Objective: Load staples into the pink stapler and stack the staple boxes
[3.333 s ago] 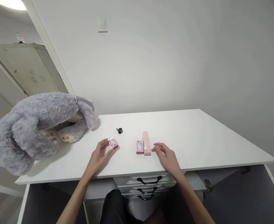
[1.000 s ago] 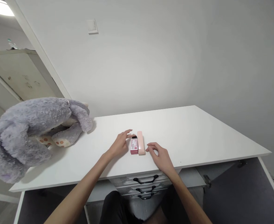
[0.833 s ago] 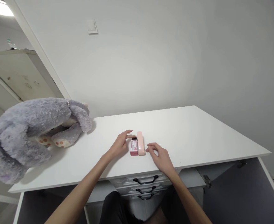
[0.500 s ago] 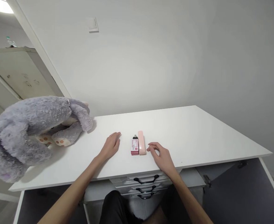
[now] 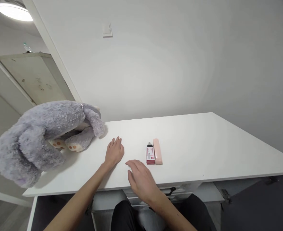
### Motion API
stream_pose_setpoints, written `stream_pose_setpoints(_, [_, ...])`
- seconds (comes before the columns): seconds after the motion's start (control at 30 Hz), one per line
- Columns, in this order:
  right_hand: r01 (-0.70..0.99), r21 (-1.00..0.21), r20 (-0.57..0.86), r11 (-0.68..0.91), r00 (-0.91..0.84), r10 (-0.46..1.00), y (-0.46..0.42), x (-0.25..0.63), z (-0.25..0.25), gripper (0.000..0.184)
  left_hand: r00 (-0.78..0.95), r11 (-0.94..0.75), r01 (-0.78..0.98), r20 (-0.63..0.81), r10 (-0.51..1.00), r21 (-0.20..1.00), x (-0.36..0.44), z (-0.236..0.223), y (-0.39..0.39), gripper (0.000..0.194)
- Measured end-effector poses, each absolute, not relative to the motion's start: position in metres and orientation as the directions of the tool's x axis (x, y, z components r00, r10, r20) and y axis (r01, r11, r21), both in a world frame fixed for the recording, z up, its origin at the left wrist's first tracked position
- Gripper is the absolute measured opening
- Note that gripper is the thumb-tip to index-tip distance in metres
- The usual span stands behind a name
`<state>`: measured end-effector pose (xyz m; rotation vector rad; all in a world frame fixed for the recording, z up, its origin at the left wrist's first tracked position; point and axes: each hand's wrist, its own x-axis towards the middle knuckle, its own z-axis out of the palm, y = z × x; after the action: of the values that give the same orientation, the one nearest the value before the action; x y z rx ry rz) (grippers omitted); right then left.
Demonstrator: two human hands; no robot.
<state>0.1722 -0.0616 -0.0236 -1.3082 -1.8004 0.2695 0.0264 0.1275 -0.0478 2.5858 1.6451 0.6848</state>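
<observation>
My left hand [image 5: 114, 151] lies palm down on the white desktop [image 5: 189, 141], fingers stretched out and holding nothing. To its right, my right hand [image 5: 141, 179] hovers near the front edge, empty, with thumb and fingers apart. Just beyond my right hand stands a small white and red box [image 5: 150, 154], with a black item with a metal tip [image 5: 149, 145] at its far end. Touching or very close to the box's right side is a long pink case [image 5: 157, 151]. Neither hand touches these things.
A large grey plush toy [image 5: 52, 128] slumps over the left end of the desktop. Below the front edge, a black drawer handle [image 5: 171, 191] shows partly behind my right arm. An open dark cabinet door [image 5: 259, 205] stands at the lower right.
My right hand has moved left, from beside the pink case to in front of the box. My left hand's fingers now point more forward. The view has shifted left.
</observation>
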Motion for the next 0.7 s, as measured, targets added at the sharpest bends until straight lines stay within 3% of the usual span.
stream_pose_setpoints(0.1, [0.766,-0.549,0.404,0.335,-0.108,0.908,-0.036,0.158,-0.046,0.053,0.352,-0.453,0.858,0.363,0.862,0.243,0.025,-0.05,0.128,0.049])
stream_pose_setpoints(0.2, [0.795,-0.546,0.338,0.265,-0.08,0.938,-0.012,0.147,-0.055,0.055,0.348,-0.447,0.859,0.355,0.868,0.25,0.024,-0.051,0.129,0.049])
stream_pose_setpoints(0.57, [0.83,-0.558,0.257,-0.012,0.187,0.948,0.038,0.151,-0.041,0.062,0.358,-0.448,0.869,0.358,0.862,0.209,0.022,-0.052,0.128,0.049])
stream_pose_setpoints(0.7, [0.824,-0.566,0.284,-0.02,0.218,0.934,0.039,0.155,-0.044,0.062,0.362,-0.446,0.878,0.367,0.857,0.173,0.023,-0.051,0.127,0.049])
